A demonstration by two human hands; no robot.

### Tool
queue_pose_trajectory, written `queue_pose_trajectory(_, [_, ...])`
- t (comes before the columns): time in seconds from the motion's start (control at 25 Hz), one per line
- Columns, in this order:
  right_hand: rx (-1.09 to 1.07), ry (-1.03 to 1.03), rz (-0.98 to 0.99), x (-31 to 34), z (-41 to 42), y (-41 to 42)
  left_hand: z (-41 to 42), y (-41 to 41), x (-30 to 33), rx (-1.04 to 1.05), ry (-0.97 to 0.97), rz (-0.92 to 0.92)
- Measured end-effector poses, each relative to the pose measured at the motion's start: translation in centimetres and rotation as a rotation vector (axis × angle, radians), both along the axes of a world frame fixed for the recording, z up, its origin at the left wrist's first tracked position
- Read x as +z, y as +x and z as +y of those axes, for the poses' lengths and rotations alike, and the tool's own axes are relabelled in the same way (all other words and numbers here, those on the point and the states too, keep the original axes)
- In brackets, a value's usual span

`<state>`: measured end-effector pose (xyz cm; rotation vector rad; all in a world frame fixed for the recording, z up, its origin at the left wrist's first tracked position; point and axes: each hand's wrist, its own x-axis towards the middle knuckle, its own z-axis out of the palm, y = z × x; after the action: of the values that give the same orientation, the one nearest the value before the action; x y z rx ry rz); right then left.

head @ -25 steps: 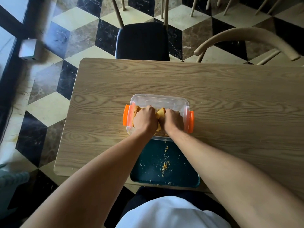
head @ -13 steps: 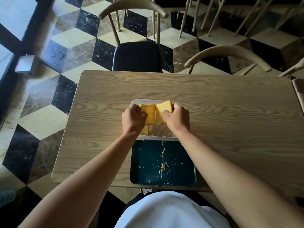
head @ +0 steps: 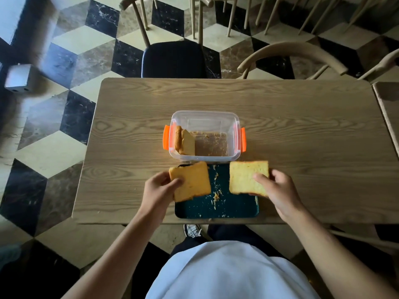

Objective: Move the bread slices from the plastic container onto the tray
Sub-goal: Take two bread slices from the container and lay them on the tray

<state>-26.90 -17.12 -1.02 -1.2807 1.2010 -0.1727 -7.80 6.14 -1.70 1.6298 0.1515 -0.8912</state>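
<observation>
left hand (head: 158, 192) pinches one bread slice (head: 190, 184) over left side of dark tray (head: 235, 207), right hand (head: 278, 190) pinches second slice (head: 246, 178) over tray's right side; remaining slices (head: 183, 142) stand against left wall of clear plastic container (head: 205, 117) on counter (head: 302, 126), just behind tray

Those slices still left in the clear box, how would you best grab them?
Come straight down from above through the open top of the container and pinch the upper crust edge of the remaining slices. They stand on edge, leaning against the left wall by the orange latch, so fingers likely fit best on the free right face.
</observation>
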Motion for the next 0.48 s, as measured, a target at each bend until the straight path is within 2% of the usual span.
queue_pose_trajectory(0.2, [-0.068, 0.214, 0.116, -4.4, 1.1, -1.2, 0.0, -2.1, -3.8, 0.002, 0.109, 0.157])
queue_pose_trajectory(0.48, [-0.045, 0.249, 0.144, -6.9, 0.4, 3.5, -4.7, 0.0, -6.1, -0.073, 0.219, 0.107])
